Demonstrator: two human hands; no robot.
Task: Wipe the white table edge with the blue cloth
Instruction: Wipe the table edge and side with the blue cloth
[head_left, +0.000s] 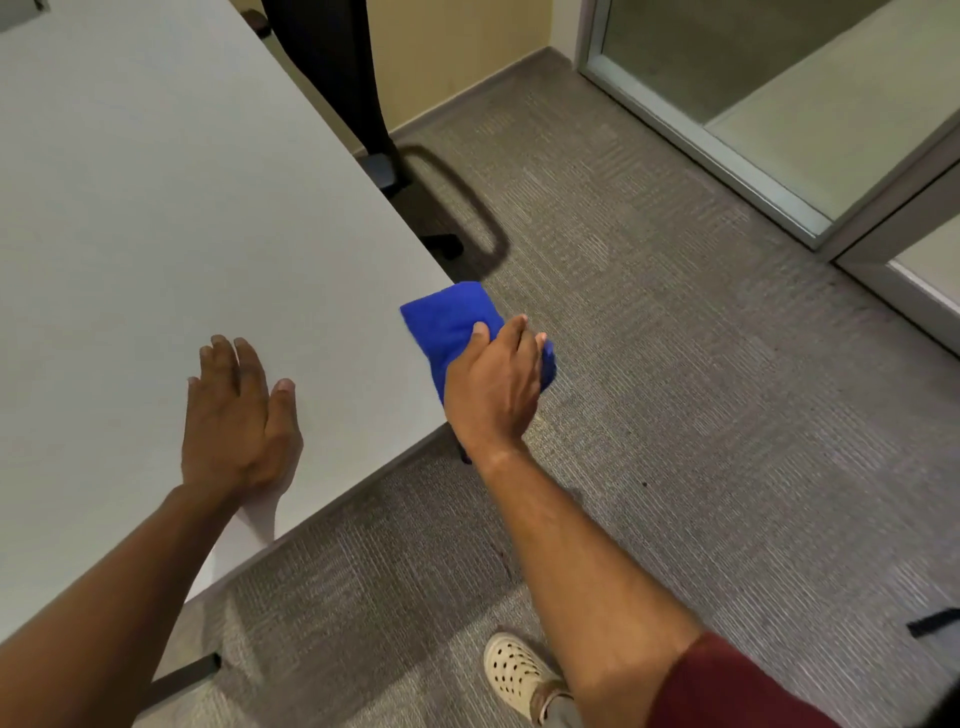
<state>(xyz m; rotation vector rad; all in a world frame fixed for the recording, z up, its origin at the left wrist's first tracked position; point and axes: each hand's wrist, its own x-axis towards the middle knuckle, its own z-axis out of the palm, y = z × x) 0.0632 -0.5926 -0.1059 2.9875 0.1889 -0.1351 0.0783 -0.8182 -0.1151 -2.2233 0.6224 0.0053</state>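
The white table (156, 208) fills the left of the head view, its right edge running from the top centre down to a corner near my right wrist. My right hand (496, 379) grips the folded blue cloth (449, 322) and presses it over that edge just above the corner, the cloth draping over both the top and the side. My left hand (239, 415) lies flat on the tabletop with fingers spread, holding nothing, a short way left of the cloth.
Grey carpet (675, 389) covers the floor to the right. A dark chair (332, 78) with a black base stands by the table's far edge. Glass door panels with metal frames (727, 145) line the upper right. My shoe (519, 670) is on the carpet below.
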